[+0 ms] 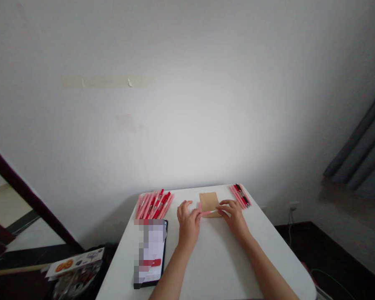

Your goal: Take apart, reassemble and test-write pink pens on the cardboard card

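Observation:
Both my hands rest on a white table (212, 258) near its far edge. My left hand (187, 221) and my right hand (234, 214) pinch the two ends of a thin pink pen (207, 213) lying across the near edge of a small brown paper pouch (209, 202). Fingers of both hands are curled around the pen's ends. A row of several red and pink pens (154, 205) lies to the left of my left hand. A smaller bunch of red and black pens (240, 195) lies to the right of the pouch.
A tablet (150, 254) with a lit screen lies on the table's left side. A white wall stands behind the table. On the floor at lower left sits a printed packet (75, 262). A grey curtain (362, 154) hangs at the right.

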A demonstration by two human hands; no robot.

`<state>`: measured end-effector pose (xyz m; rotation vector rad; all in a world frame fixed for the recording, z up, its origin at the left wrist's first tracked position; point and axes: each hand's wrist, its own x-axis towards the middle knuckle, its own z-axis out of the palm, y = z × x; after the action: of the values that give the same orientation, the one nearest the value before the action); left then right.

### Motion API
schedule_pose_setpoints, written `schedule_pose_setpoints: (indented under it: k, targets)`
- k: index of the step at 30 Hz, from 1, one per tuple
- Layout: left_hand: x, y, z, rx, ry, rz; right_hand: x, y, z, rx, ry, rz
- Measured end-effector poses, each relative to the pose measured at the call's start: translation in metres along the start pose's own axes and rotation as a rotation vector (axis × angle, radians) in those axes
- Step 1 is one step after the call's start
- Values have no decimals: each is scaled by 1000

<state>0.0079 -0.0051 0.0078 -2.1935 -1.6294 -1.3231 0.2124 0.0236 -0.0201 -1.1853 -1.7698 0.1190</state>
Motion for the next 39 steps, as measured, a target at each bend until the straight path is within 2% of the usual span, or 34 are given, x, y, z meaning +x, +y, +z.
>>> schedule_pose_setpoints:
  k: [13,27,39]
  targets:
    - [1,0,-1,4,17,-52,-2,3,1,-101,-6,20]
    - [3,-2,-3,171,69,-239,-2,4,2,-165,20,47]
    - [2,-5,-1,156,99,-242,-1,1,-1,-186,32,49]
